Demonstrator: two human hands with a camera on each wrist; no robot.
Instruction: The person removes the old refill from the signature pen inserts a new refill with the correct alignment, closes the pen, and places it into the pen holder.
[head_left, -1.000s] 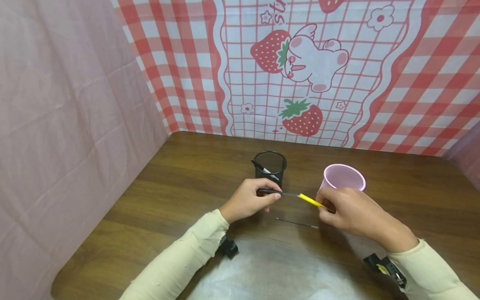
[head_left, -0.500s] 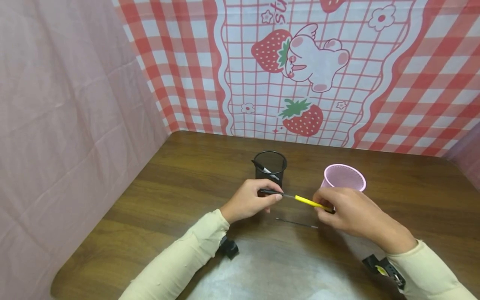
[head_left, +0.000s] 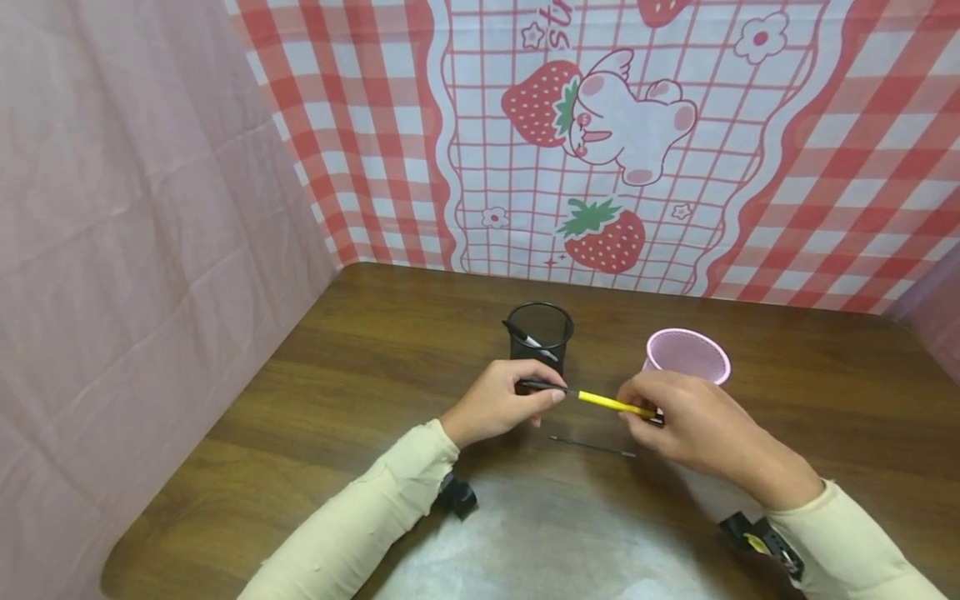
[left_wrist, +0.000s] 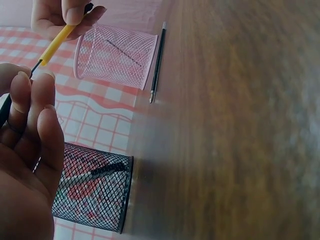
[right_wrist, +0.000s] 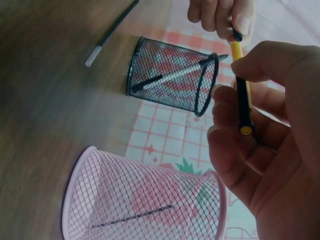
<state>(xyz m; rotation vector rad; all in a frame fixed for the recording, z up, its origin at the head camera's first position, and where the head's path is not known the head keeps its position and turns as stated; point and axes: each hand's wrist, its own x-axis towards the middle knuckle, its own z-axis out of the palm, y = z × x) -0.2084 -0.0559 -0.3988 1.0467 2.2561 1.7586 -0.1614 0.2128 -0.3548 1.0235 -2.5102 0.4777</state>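
Note:
My left hand (head_left: 498, 402) pinches a black pen piece (head_left: 534, 384) between thumb and fingers. A thin refill tip reaches from that piece into the end of a yellow pen barrel (head_left: 600, 400), with a short bit still showing in the left wrist view. My right hand (head_left: 693, 421) grips the barrel near its black clip (right_wrist: 243, 100). Both parts are held in line above the table. Below them a loose dark ink refill (head_left: 592, 447) lies on the wood.
Behind my left hand stands a black mesh pen cup (head_left: 523, 350) with a black-and-white marker (head_left: 528, 336) leaning in it. A pink mesh cup (head_left: 686, 354) stands behind my right hand, a thin dark stick (right_wrist: 132, 216) inside. Checked cloth (head_left: 390, 167) hangs at the back.
My right hand has moved left with the yellow barrel. The stretch of refill between barrel and black piece has shortened. My left hand has barely moved.

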